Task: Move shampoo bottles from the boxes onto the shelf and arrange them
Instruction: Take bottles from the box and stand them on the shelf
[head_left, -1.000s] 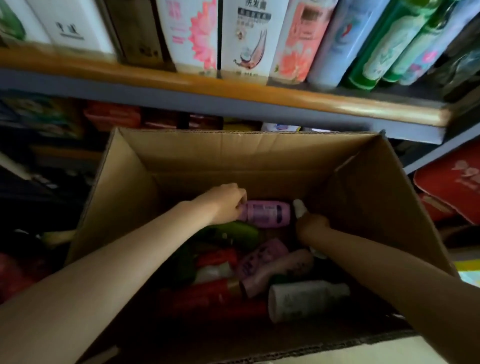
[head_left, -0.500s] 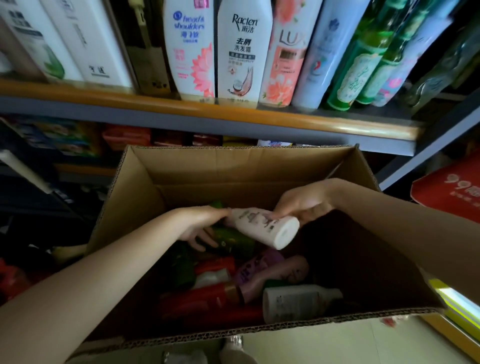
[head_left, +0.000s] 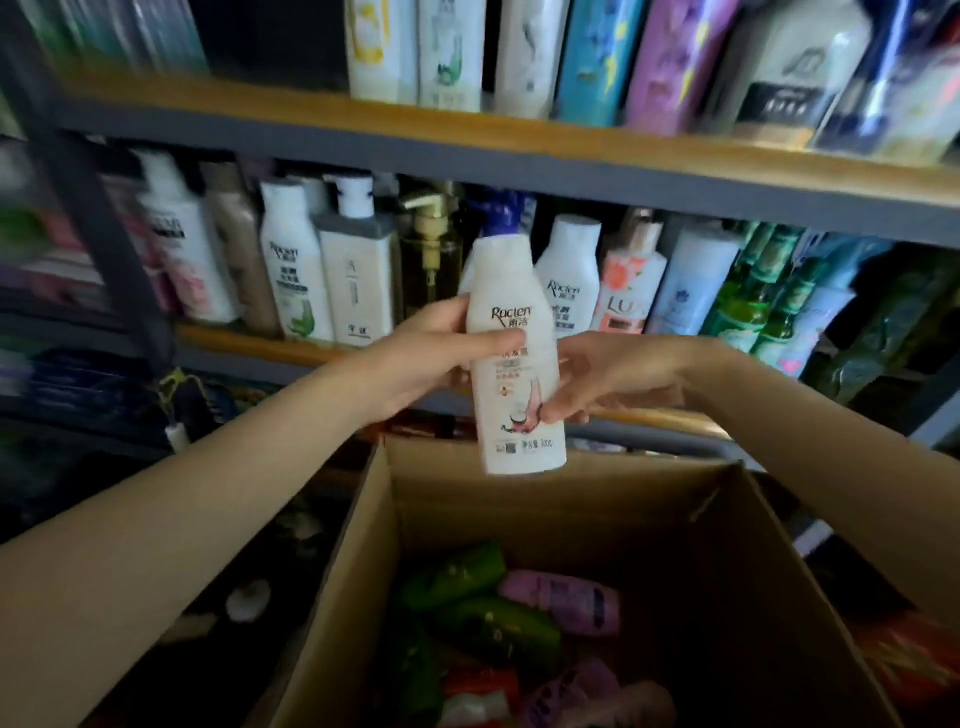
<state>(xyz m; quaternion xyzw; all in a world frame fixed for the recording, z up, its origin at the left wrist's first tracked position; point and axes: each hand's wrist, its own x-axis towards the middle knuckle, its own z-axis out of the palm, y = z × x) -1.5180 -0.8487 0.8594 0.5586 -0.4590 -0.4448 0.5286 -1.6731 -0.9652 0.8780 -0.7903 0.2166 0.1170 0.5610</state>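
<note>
At mid-frame both hands hold an upright white shampoo bottle (head_left: 514, 364): the left hand (head_left: 431, 358) wraps its upper body, the right hand (head_left: 602, 379) pinches its lower side. It hangs above the open cardboard box (head_left: 675, 525), before the middle shelf (head_left: 270, 345) of standing bottles

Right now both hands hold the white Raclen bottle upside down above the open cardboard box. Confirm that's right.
Not quite. The head view shows the white Raclen bottle upright, cap at the top, not upside down. The rest stands: the left hand and right hand hold it above the open cardboard box.
</note>
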